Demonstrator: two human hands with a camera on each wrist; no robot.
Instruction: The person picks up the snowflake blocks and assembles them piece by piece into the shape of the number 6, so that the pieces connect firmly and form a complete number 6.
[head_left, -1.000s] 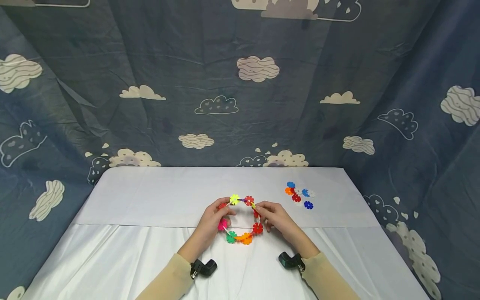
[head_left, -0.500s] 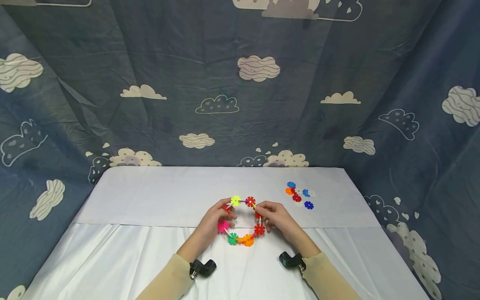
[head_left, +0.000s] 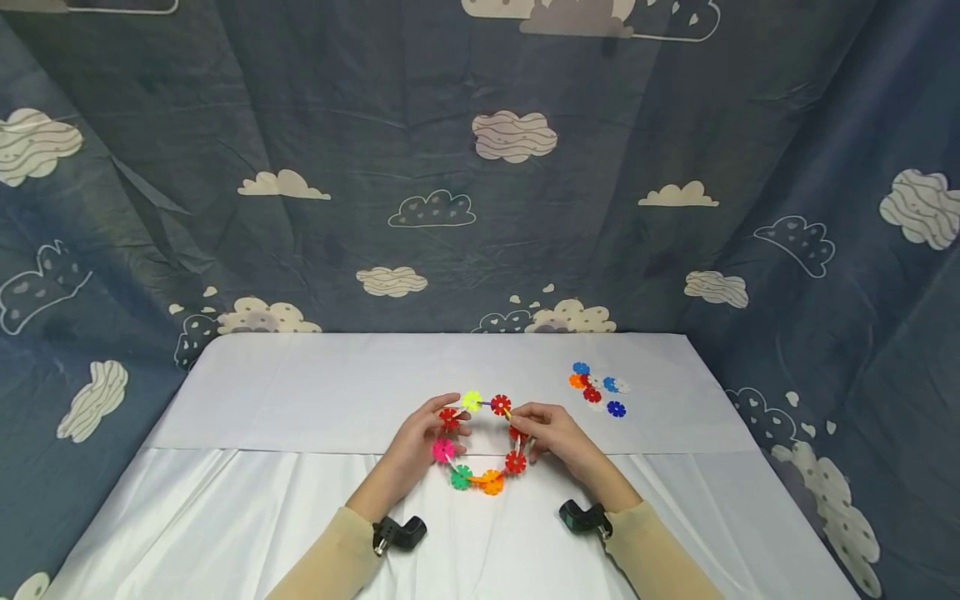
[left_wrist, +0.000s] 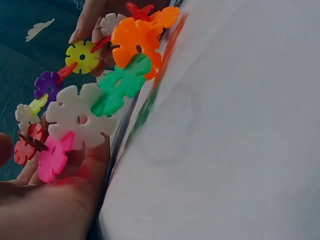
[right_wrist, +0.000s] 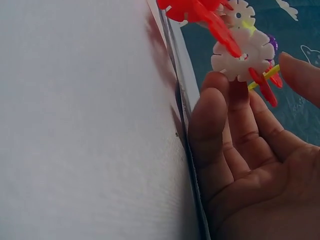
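Observation:
A ring of interlocking plastic snowflake discs [head_left: 492,482] is held up between both hands in the head view. My left hand [head_left: 408,450] supports its left side, near a pink disc [head_left: 443,451] and a red one. In the left wrist view, fingers lie behind and under a white disc [left_wrist: 62,120] and the pink one, while the thumb stands apart from them. With thumb and fingers my right hand [head_left: 558,437] pinches the ring's right side at a thin yellow disc [right_wrist: 272,73]. A white disc [right_wrist: 225,60] rests against its fingertips in the right wrist view. Fingers hide parts of the ring.
Several loose discs lie at the back right of the white-covered table [head_left: 300,392], among them a red disc [head_left: 592,395], a dark blue disc [head_left: 617,409] and an orange disc [head_left: 577,381]. A dark cloud-print curtain [head_left: 442,100] hangs behind and beside the table.
My left hand has loosened its fingers and drawn slightly left, showing more of the red and pink discs. The right hand keeps its pinch almost in place. The loose discs lie as before.

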